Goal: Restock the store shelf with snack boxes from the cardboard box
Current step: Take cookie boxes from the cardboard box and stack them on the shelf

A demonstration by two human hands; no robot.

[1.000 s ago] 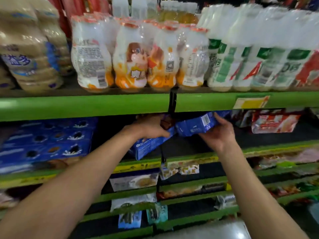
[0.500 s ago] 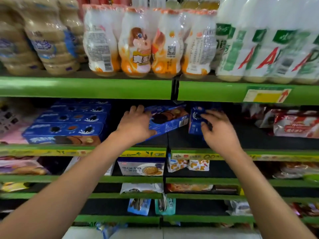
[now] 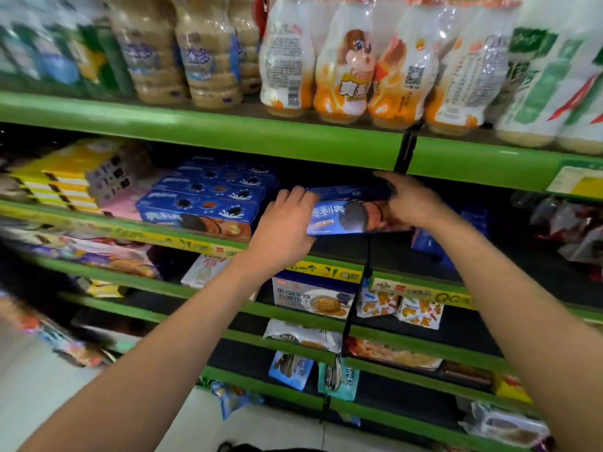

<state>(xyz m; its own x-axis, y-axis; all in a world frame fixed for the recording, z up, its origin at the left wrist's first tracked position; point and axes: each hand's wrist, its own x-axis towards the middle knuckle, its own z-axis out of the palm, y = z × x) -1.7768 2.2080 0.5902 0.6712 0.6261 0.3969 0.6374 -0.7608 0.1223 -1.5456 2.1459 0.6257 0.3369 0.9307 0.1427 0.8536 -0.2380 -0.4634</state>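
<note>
Green store shelf (image 3: 202, 133) stocked with a stack of blue snack boxes (image 3: 199, 207) at left. Just beside the stack, another blue snack box (image 3: 342, 218) held above the shelf board. Left hand (image 3: 284, 230) gripping its left end, right hand (image 3: 411, 203) curled over its right end.

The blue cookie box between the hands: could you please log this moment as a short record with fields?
item in hand: blue cookie box, front face toward the camera
left hand: left hand grips the box's left end
right hand: right hand grips its right end, fingers over the top
location: second shelf, above its front edge
neighbour: stack of matching blue boxes just to the left
shelf above: orange-and-white bottle packs
box seated on shelf: cannot tell
</note>
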